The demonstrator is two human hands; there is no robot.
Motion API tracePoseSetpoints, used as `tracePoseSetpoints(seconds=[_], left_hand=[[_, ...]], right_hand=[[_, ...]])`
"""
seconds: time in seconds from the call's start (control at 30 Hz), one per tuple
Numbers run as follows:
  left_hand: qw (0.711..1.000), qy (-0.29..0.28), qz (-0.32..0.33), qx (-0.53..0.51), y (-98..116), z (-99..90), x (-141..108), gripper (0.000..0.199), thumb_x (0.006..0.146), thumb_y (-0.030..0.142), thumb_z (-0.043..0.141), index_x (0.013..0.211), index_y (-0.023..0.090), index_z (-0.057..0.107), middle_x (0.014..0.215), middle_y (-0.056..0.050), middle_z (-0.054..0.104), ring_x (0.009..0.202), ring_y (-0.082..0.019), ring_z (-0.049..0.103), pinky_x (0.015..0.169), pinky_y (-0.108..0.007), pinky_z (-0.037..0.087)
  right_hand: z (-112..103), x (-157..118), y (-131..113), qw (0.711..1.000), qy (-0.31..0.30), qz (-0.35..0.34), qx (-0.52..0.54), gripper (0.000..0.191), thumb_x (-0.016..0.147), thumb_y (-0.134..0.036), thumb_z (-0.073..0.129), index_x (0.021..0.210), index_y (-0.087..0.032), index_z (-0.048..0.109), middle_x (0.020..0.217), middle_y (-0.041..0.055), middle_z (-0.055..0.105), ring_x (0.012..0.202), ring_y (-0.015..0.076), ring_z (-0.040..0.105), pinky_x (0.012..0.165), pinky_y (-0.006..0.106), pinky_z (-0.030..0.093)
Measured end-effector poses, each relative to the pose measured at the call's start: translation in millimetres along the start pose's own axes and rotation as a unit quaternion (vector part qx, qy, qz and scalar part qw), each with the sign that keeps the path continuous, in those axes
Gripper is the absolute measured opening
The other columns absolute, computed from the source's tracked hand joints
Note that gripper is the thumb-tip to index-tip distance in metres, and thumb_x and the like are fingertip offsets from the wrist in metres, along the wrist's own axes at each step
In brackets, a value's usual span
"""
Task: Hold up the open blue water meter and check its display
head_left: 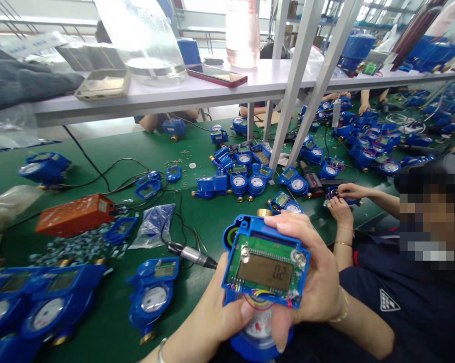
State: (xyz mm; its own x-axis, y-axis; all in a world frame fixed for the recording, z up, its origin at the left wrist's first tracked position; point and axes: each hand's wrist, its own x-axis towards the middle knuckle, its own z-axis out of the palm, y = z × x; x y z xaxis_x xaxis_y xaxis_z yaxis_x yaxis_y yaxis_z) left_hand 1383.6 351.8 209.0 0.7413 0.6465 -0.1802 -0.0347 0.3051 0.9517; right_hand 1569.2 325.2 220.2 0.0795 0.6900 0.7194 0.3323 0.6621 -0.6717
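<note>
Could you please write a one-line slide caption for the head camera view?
Both hands, left and right, hold an open blue water meter above a green table.

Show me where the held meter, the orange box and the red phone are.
Held meter (265,272), head view, on its display screen.
Orange box (74,215), head view, on its top face.
Red phone (215,74), head view, on its dark screen.

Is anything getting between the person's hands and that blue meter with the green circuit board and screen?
Nothing visible: the left hand and right hand both grip the blue plastic meter with the green circuit board directly, fingers on its edges.
</note>
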Motion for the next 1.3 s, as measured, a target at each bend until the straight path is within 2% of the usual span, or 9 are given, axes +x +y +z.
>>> tracePoseSetpoints(seconds=[0.27, 0.5, 0.67, 0.83, 1.0, 1.07, 1.13, 1.2, 1.3], left_hand=[[0.998, 0.013, 0.018, 0.06, 1.8, -5.8, -3.9, 0.069, 0.078, 0.046, 0.066, 0.136, 0.023, 0.037, 0.145, -0.006, 0.039, 0.131, -0.034, 0.037, 0.107, -0.036, 0.036], [0.999, -0.003, 0.009, 0.047, 4.7, -10.1, -7.9, 0.066, 0.078, 0.049, 0.065, 0.133, 0.022, 0.039, 0.142, -0.008, 0.042, 0.129, -0.035, 0.038, 0.107, -0.039, 0.036], [0.999, 0.005, 0.006, 0.037, -5.9, -18.3, -10.9, 0.07, 0.078, 0.05, 0.065, 0.135, 0.021, 0.037, 0.138, -0.011, 0.046, 0.125, -0.036, 0.042, 0.103, -0.042, 0.04], [0.998, 0.055, 0.0, -0.017, -14.0, -17.7, -12.0, 0.076, 0.073, 0.047, 0.068, 0.138, 0.02, 0.037, 0.137, -0.011, 0.049, 0.124, -0.037, 0.043, 0.101, -0.041, 0.041], [0.976, 0.123, -0.09, -0.153, -10.1, -12.2, -9.5, 0.084, 0.068, 0.047, 0.07, 0.139, 0.022, 0.033, 0.124, -0.013, 0.059, 0.115, -0.036, 0.053, 0.097, -0.045, 0.043], [0.959, 0.166, -0.139, -0.183, -19.1, -21.0, -4.9, 0.092, 0.063, 0.047, 0.073, 0.14, 0.024, 0.029, 0.118, -0.012, 0.063, 0.11, -0.036, 0.057, 0.093, -0.047, 0.046], [0.944, 0.211, -0.179, -0.178, -35.3, -36.5, 4.0, 0.102, 0.054, 0.049, 0.079, 0.139, 0.023, 0.029, 0.107, -0.012, 0.067, 0.102, -0.039, 0.061, 0.088, -0.049, 0.048], [0.944, 0.242, -0.177, -0.137, -53.4, -53.0, 16.8, 0.106, 0.044, 0.052, 0.084, 0.133, 0.018, 0.038, 0.097, -0.013, 0.069, 0.096, -0.041, 0.062, 0.086, -0.05, 0.049], [0.953, 0.249, -0.141, -0.097, -72.4, -67.3, 38.5, 0.088, 0.039, 0.055, 0.085, 0.112, 0.018, 0.053, 0.086, -0.01, 0.07, 0.09, -0.039, 0.064, 0.081, -0.047, 0.05]], right_hand=[[4.8, 0.2, -4.6, 0.999, 0.003, -0.02, -0.025, 0.082, 0.059, -0.063, 0.076, 0.125, -0.022, 0.048, 0.116, 0.0076, 0.062, 0.107, 0.0289, 0.059, 0.101, 0.045, 0.041], [11.6, -5.0, -5.4, 1.0, 0.002, -0.011, -0.028, 0.085, 0.057, -0.06, 0.079, 0.126, -0.023, 0.047, 0.118, 0.0069, 0.061, 0.109, 0.0277, 0.058, 0.105, 0.047, 0.036], [16.0, -7.3, -4.6, 1.0, -0.003, -0.003, -0.025, 0.085, 0.057, -0.061, 0.078, 0.126, -0.023, 0.047, 0.119, 0.008, 0.06, 0.111, 0.0279, 0.056, 0.104, 0.048, 0.036], [20.2, -9.9, 1.2, 0.999, -0.014, 0.029, -0.012, 0.084, 0.06, -0.061, 0.077, 0.127, -0.021, 0.047, 0.119, 0.0082, 0.06, 0.113, 0.0271, 0.054, 0.108, 0.046, 0.032], [27.7, -22.2, 9.4, 0.991, 0.005, 0.134, -0.023, 0.084, 0.059, -0.065, 0.075, 0.126, -0.024, 0.046, 0.131, 0.0097, 0.049, 0.124, 0.0295, 0.043, 0.108, 0.049, 0.034], [30.6, -30.4, 13.9, 0.98, 0.0, 0.192, -0.055, 0.087, 0.059, -0.066, 0.074, 0.13, -0.028, 0.042, 0.143, 0.0091, 0.034, 0.133, 0.0307, 0.032, 0.11, 0.05, 0.03], [33.9, -41.8, 20.9, 0.965, 0.006, 0.255, -0.065, 0.098, 0.059, -0.067, 0.073, 0.139, -0.031, 0.031, 0.152, 0.0081, 0.016, 0.14, 0.0316, 0.018, 0.114, 0.051, 0.021], [38.8, -56.3, 31.3, 0.946, 0.047, 0.319, -0.012, 0.109, 0.06, -0.071, 0.069, 0.145, -0.028, 0.017, 0.154, 0.0107, 0.009, 0.142, 0.0321, 0.013, 0.114, 0.052, 0.02], [51.5, -78.5, 50.6, 0.894, 0.138, 0.399, 0.15, 0.116, 0.056, -0.074, 0.069, 0.146, -0.022, 0.016, 0.15, 0.0174, 0.023, 0.138, 0.0337, 0.027, 0.108, 0.051, 0.032]])
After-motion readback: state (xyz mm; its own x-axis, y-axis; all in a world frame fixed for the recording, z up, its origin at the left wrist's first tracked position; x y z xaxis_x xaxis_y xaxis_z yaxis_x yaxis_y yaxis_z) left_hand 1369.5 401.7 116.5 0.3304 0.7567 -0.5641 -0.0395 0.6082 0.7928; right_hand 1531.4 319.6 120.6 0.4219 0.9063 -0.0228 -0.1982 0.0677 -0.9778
